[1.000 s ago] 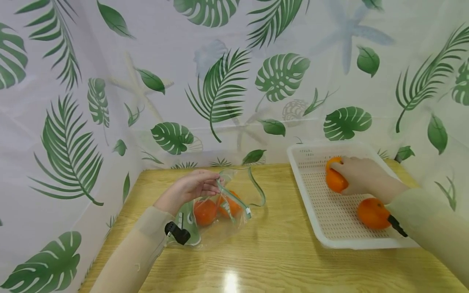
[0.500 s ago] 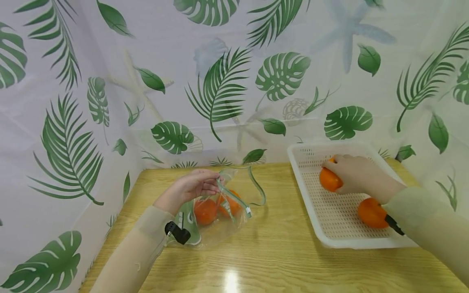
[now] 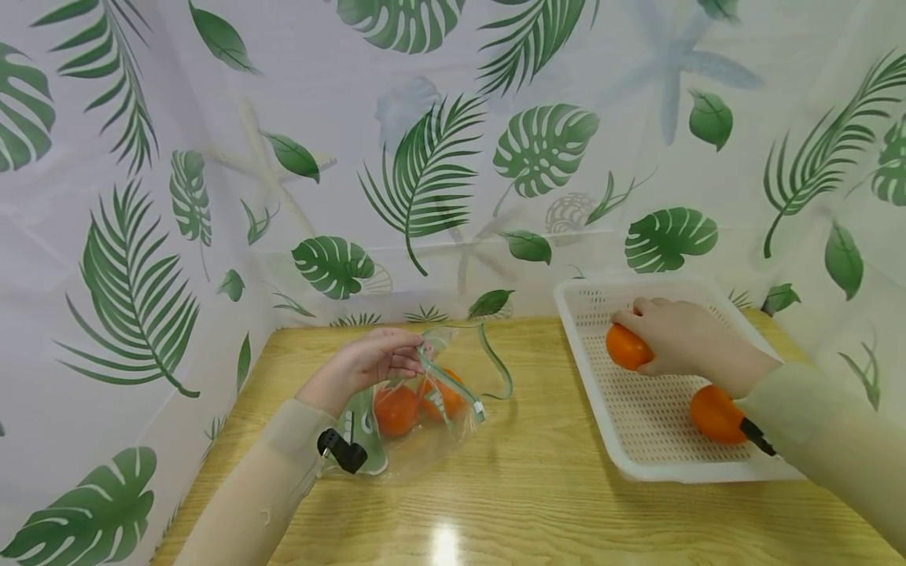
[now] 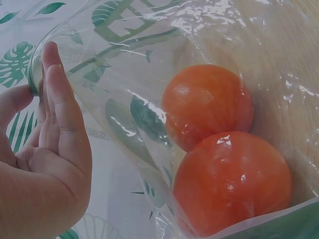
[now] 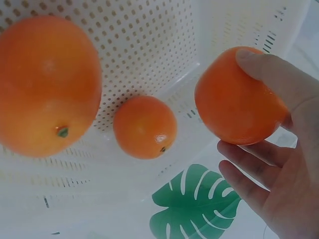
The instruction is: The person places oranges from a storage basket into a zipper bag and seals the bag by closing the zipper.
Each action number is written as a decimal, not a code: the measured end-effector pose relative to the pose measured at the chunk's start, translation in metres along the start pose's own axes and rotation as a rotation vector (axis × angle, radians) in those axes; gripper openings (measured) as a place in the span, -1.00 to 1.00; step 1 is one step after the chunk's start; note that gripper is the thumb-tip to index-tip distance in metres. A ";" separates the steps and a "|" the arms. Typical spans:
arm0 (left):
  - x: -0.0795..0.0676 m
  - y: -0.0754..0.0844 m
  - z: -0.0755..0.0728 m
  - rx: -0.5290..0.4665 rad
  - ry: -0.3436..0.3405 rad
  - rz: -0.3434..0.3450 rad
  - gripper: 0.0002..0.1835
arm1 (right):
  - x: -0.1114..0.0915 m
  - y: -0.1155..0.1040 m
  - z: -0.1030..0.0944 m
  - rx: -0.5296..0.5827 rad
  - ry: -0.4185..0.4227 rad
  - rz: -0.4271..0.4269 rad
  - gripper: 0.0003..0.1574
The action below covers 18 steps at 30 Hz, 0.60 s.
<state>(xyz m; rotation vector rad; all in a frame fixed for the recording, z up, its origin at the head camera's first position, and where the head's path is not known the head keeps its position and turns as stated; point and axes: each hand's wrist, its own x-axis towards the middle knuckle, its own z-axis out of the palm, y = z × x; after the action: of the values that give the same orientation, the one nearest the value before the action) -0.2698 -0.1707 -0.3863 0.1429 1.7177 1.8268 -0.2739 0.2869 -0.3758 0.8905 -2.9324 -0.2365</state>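
Note:
My left hand [image 3: 371, 360] pinches the green-edged rim of a clear plastic slider bag [image 3: 425, 450] between thumb and fingers; its mouth gapes toward the right. Two oranges [image 4: 234, 181] lie inside, against each other, behind the shiny film. On the right my right hand [image 3: 683, 336] grips an orange [image 5: 239, 97], thumb on one side and fingers on the other, over a white perforated basket [image 3: 598, 413]. Another orange [image 3: 718, 414] sits in the basket near my right wrist. The right wrist view also shows a smaller-looking orange [image 5: 144, 127] by the basket wall, hidden by my hand in the head view.
Both the bag and the basket rest on a wooden table [image 3: 524, 503], with a strip of bare wood between them. A white leaf-patterned sheet [image 3: 453, 173] rises behind the table and along its sides.
My right hand has shifted slightly left with the orange, which has moved toward the basket's left side. The left hand and the bag have stayed put.

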 end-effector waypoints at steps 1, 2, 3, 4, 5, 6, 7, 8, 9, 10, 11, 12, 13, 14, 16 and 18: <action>0.000 0.000 0.000 0.001 0.001 0.000 -0.53 | 0.000 -0.001 -0.001 0.001 0.003 -0.003 0.01; -0.001 0.000 0.000 0.001 0.001 0.002 -0.53 | 0.000 -0.002 -0.002 0.000 0.004 -0.007 0.00; -0.001 0.000 0.000 0.001 0.001 0.003 -0.54 | 0.000 -0.003 -0.003 0.001 0.006 -0.011 -0.01; -0.002 0.000 0.001 0.001 0.000 0.004 -0.54 | 0.000 -0.004 -0.005 0.001 0.008 -0.016 -0.02; -0.002 0.001 0.001 0.003 -0.001 0.005 -0.54 | 0.000 -0.005 -0.006 0.000 0.008 -0.021 -0.02; -0.002 0.001 0.001 0.003 -0.002 0.006 -0.54 | -0.001 -0.006 -0.007 0.000 0.011 -0.026 -0.03; -0.002 0.001 0.001 0.004 -0.004 0.007 -0.54 | -0.001 -0.007 -0.009 -0.001 0.012 -0.030 -0.03; -0.002 0.001 0.001 0.003 -0.007 0.009 -0.54 | -0.001 -0.009 -0.010 -0.004 0.014 -0.034 -0.04; -0.002 0.001 0.001 0.003 -0.008 0.010 -0.54 | 0.000 -0.010 -0.011 -0.005 0.013 -0.037 -0.03; -0.002 0.001 0.001 0.002 -0.008 0.010 -0.54 | 0.000 -0.011 -0.011 -0.007 0.014 -0.040 -0.03; -0.002 0.000 0.001 0.002 -0.008 0.011 -0.54 | 0.000 -0.013 -0.012 -0.007 0.015 -0.043 -0.02; -0.002 0.000 0.001 0.001 -0.007 0.012 -0.54 | 0.000 -0.014 -0.013 -0.009 0.018 -0.046 -0.02; -0.002 0.000 0.001 0.001 -0.006 0.014 -0.55 | 0.000 -0.016 -0.013 -0.014 0.019 -0.050 -0.01; -0.002 0.000 0.001 0.001 -0.005 0.015 -0.55 | 0.000 -0.017 -0.013 -0.018 0.023 -0.055 -0.01; -0.002 -0.001 0.001 0.004 0.002 0.014 -0.56 | 0.000 -0.021 -0.014 -0.022 0.030 -0.065 0.00; -0.001 -0.001 0.000 0.006 0.005 0.014 -0.56 | 0.000 -0.024 -0.015 -0.030 0.044 -0.080 0.00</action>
<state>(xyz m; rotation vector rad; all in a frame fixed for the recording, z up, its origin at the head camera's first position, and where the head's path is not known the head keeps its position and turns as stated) -0.2684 -0.1716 -0.3866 0.1535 1.7297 1.8336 -0.2595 0.2654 -0.3652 0.9969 -2.8484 -0.2609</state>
